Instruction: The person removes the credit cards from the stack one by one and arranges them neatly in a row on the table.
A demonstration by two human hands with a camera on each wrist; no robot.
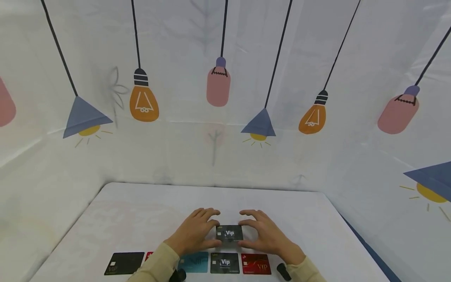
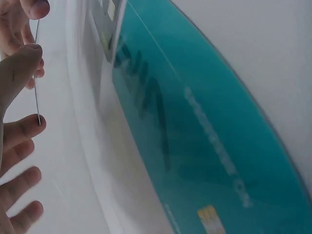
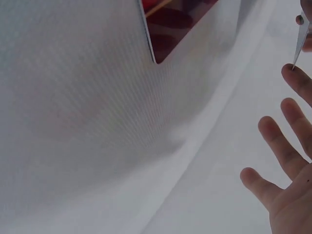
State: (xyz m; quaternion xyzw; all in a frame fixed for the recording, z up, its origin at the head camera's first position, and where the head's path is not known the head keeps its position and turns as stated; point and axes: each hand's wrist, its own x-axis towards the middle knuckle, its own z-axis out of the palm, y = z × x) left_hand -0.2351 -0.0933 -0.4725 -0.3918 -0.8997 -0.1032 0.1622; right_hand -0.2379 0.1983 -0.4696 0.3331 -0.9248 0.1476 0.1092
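Observation:
Between my two hands a dark grey Vip card [image 1: 229, 234] is held up over the white table. My left hand [image 1: 195, 232] grips its left side between thumb and index finger. At the opposite side, thumb and index finger of my right hand [image 1: 266, 233] hold it too. The other fingers of both hands are spread. From the left wrist, the held card [image 2: 37, 102] appears as a thin edge. A matching dark Vip card [image 1: 224, 263] lies just below, between a teal card [image 1: 194, 262] and a red VIP card [image 1: 256, 264].
The white table [image 1: 141, 203] meets a white cloth wall [image 1: 183, 152] printed with hanging lamps. At the left end of the card row lies a black VIP card [image 1: 124, 263]. Beside it, another red card [image 1: 148, 255] is mostly hidden by my left sleeve [image 1: 158, 262].

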